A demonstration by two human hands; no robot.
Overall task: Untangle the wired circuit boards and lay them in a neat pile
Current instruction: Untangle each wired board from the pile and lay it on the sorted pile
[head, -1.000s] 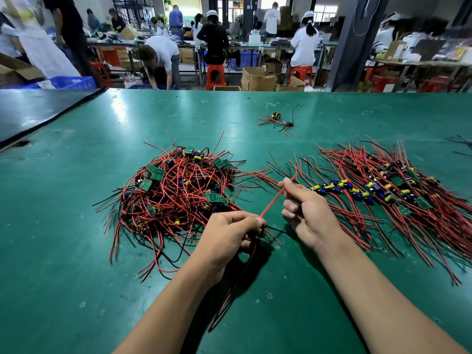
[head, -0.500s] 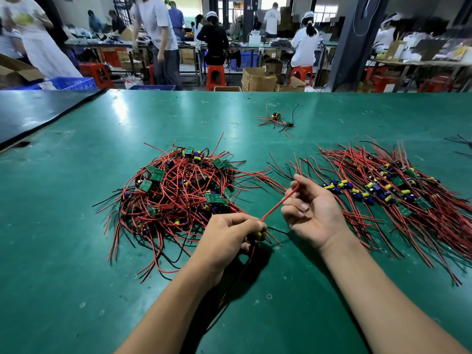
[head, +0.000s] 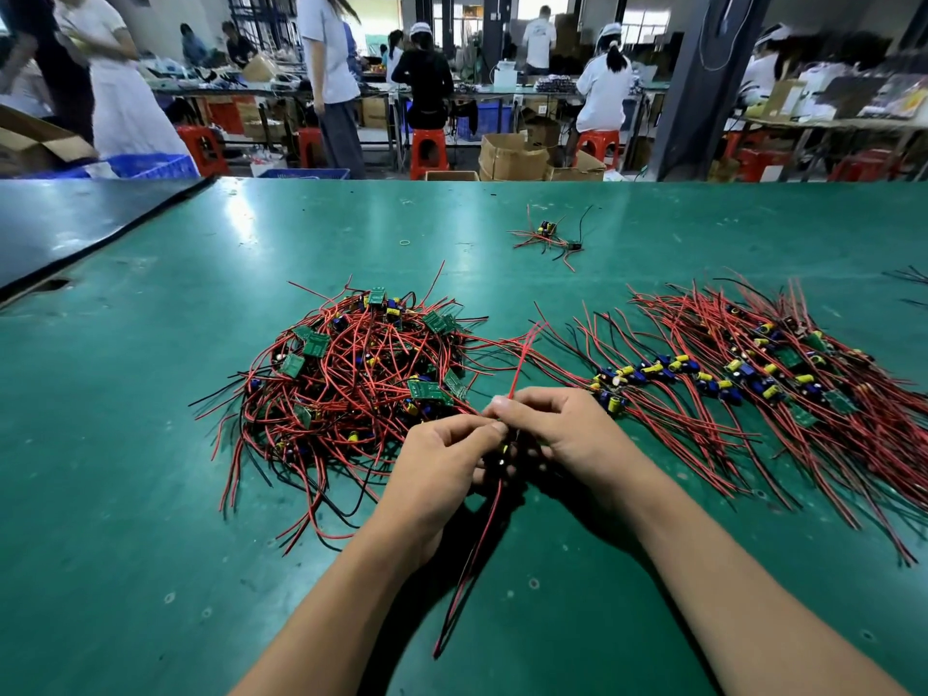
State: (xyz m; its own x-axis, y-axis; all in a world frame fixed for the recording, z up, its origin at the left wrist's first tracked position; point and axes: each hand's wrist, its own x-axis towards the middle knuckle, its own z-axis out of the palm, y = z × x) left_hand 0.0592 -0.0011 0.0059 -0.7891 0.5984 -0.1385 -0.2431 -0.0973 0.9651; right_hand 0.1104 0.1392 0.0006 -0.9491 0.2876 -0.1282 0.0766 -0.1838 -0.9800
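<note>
One wired board (head: pixel 503 452), pinched by left hand (head: pixel 442 474), right hand (head: pixel 567 439), wires trailing

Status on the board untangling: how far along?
Done: a combed-out row of red-wired green circuit boards lies at right on the green table. In hand: left hand and right hand pinch one unit's red wires. Left: the tangled heap of red-wired boards at left, plus a stray unit farther back.

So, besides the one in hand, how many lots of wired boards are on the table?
3: tangled heap left, laid-out pile right, small stray cluster far centre. Wires at the right edge may belong to another.
</note>
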